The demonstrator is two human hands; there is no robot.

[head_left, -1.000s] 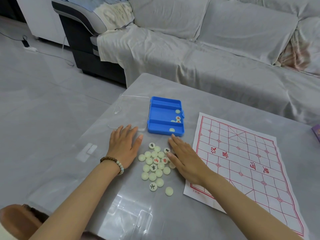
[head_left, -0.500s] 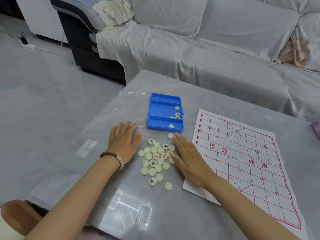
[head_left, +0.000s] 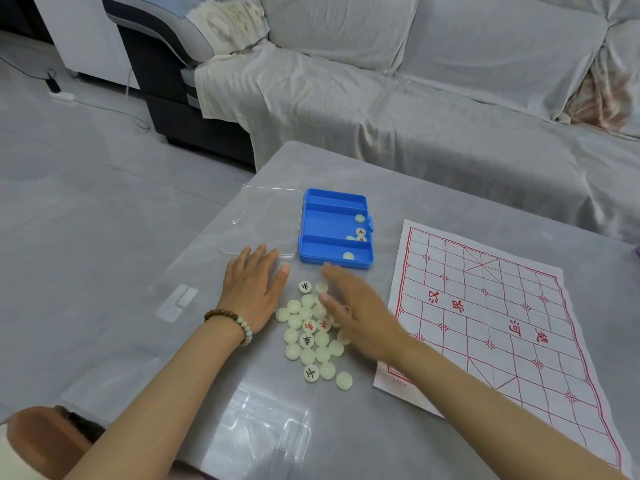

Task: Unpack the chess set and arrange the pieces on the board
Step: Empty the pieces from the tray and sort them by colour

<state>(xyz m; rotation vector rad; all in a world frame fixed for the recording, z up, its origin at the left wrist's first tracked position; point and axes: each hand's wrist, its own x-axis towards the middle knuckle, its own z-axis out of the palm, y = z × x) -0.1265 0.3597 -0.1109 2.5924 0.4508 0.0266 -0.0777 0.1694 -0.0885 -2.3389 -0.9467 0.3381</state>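
Note:
A pile of several round cream chess pieces lies on the grey table between my hands; some show red or black characters, most are face down. My left hand, with a bead bracelet at the wrist, rests flat and open just left of the pile. My right hand is blurred, flat and open, lying over the pile's right side and hiding some pieces. Behind the pile sits the open blue box with a few pieces in it. The white paper board with red lines lies to the right, with no pieces on it.
The box's clear lid lies left of the blue box. A grey-covered sofa stands behind the table. The table's left edge runs close to my left hand. A power strip lies on the floor far left.
My right hand has slid left and forward across the pile, now blurred and covering more pieces. My left hand has stayed in place. The view has shifted slightly.

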